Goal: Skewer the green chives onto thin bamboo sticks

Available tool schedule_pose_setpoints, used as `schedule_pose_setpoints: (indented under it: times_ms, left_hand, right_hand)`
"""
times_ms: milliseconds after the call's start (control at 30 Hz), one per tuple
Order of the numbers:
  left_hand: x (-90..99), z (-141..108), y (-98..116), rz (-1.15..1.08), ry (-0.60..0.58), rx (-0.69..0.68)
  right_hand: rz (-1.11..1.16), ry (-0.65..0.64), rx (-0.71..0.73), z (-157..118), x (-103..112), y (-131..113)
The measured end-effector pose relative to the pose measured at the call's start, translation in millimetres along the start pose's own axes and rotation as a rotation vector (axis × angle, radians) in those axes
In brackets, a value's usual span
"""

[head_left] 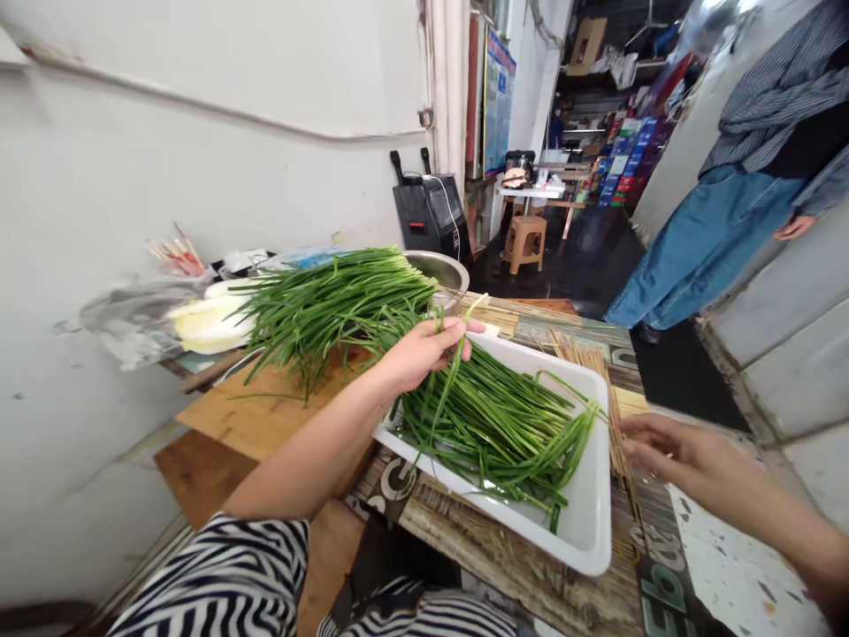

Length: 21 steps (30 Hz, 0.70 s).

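My left hand [434, 354] is closed, pinching a thin bunch of garlic chives [457, 367] with the pale root ends up. Below it, a white plastic tray [600, 531] holds a layer of long green chives [497, 416]. A few chives with pale ends lean at the tray's right side, with a thin stick near them. Beyond the tray's right rim, my right hand [676, 456] hovers with its fingers apart, beside a pile of bamboo skewers [614, 416]. Whether a fingertip touches a skewer is hard to make out.
A large heap of chives [345, 296] lies left of the tray, by a metal bowl [441, 270] and a napa cabbage [212, 323]. A wooden board [225, 411] juts out at left. A person in jeans [696, 239] stands at right. A black speaker [431, 212] stands behind.
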<state>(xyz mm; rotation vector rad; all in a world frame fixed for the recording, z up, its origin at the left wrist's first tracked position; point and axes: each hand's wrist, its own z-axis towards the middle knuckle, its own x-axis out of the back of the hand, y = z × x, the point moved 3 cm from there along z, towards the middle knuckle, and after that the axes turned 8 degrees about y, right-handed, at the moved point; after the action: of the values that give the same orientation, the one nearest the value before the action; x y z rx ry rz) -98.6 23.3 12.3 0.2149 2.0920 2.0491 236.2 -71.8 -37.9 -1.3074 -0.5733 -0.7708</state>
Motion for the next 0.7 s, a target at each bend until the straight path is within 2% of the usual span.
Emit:
schedule_pose_setpoints:
  times_ms: [100, 167, 267, 333, 433, 500, 567, 700]
  left_hand:
    - [-18.7, 9.8, 5.0, 0.090, -0.085, -0.023]
    - [-33.3, 16.9, 8.2, 0.109, -0.162, -0.019]
    - [-54.0, 25.8, 11.9, 0.104, -0.271, 0.027]
    - [-64.9, 30.4, 14.8, 0.129, -0.298, 0.007]
    - [-79.0, 34.9, 14.9, 0.168, -0.317, -0.040]
    - [-87.8, 35.7, 10.0, 0.158, -0.346, -0.042]
    - [-94.0, 35.5, 3.3, 0.127, -0.331, -0.047]
    - [-96.3, 33.4, -5.9, 0.073, -0.157, -0.080]
  right_hand:
    - [0.007, -0.094, 0.017, -20.2, -18.9, -6.5]
    - [0.077, -0.024, 0.001, -30.6, -24.1, -10.4]
    - [0.205, 0.176, -0.051, -53.8, -26.1, -14.7]
    - [0.247, 0.281, -0.088, -72.3, -28.6, -17.0]
    - [0.334, 0.356, -0.156, -94.0, -35.0, -19.5]
    - [0.365, 0.360, -0.179, -101.4, -39.2, -21.0]
    - [0.353, 0.360, -0.176, -104.7, -42.2, -22.5]
    - [0.360, 0.328, -0.137, -105.5, -45.4, -28.5]
